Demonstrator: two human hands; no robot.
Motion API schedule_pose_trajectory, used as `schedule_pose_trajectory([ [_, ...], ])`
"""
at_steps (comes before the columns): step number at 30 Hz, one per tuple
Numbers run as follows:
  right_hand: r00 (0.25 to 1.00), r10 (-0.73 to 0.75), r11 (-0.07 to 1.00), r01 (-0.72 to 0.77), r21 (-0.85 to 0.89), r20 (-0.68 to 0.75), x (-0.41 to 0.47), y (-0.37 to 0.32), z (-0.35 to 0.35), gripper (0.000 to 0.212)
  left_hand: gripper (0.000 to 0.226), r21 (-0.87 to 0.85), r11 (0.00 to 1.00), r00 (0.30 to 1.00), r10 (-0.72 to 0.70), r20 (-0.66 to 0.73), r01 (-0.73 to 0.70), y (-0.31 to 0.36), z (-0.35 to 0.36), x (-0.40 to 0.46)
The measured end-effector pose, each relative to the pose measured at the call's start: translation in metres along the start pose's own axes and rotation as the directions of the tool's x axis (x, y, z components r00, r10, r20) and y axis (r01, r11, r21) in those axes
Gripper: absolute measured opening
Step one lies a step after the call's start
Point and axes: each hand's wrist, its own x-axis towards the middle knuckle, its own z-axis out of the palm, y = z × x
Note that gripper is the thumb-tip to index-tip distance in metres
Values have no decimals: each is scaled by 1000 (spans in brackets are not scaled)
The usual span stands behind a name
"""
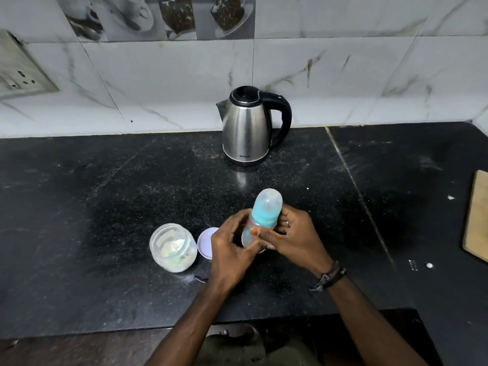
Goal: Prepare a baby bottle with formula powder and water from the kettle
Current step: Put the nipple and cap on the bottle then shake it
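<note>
One word can be read — "MILTON", in small dark capitals low on the steel body of the kettle (247, 129), just above its black base. The baby bottle (260, 223) bears small orange markings on its clear side — too blurred to read.

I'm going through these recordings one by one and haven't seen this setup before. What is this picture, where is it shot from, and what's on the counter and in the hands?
There is no robot here. A person wears a wide-angle camera on the head, so you look down along both arms. The left hand and the right hand together hold a baby bottle, tilted, with its blue collar and clear cap on. On the black counter stand a steel kettle by the wall and an open jar of white powder, its lid lying beside it. A wooden board shows at the right edge.
</note>
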Motion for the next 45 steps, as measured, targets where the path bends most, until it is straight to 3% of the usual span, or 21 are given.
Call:
schedule_pose_trajectory([
  [4,989,76,985,-54,165,-128,3,-5,-6,23,82,36,999,998,11,63,-13,-8,-2,-3],
  [7,954,285,871,-220,440,-87,5,-13,-15,38,80,54,998,994,14,108,-20,-15,-3,-6],
  [11,924,382,729,-317,607,23,5,-18,-22,57,63,139,990,986,-13,168,-11,-24,-4,-6],
  [13,923,379,738,-341,582,59,3,-19,-21,57,55,194,981,982,-20,188,-17,-31,-3,-6],
  [16,960,276,856,-265,443,41,-2,-19,-19,48,43,264,964,971,-28,239,-37,-40,-1,-2],
  [21,977,26,978,19,206,-214,1,-15,-19,36,50,409,909,935,-78,346,-75,-55,1,3],
  [23,967,47,967,19,255,-252,0,-16,-19,30,52,431,900,925,-102,365,-71,-59,2,4],
  [27,996,19,976,-1,216,-84,-5,-19,-21,35,43,433,899,905,-126,407,-69,-63,5,2],
  [31,970,121,867,0,499,-210,-1,-23,-24,32,46,477,876,903,-153,402,-64,-67,6,-1],
  [35,966,70,981,-22,191,-250,1,-19,-26,40,47,489,871,890,-178,419,-55,-69,6,-2],
  [37,983,79,973,-39,228,-167,-1,-18,-23,43,47,475,878,881,-174,439,-63,-72,6,-2],
  [40,978,135,896,-53,441,-157,0,-19,-19,36,45,492,869,893,-177,414,-56,-75,6,-2],
  [42,974,91,953,-24,303,-208,4,-13,-20,39,43,488,870,900,-153,408,-74,-75,6,-2],
  [45,989,89,969,-59,240,-118,2,-15,-16,42,32,472,879,906,-143,398,-69,-74,6,-2],
])
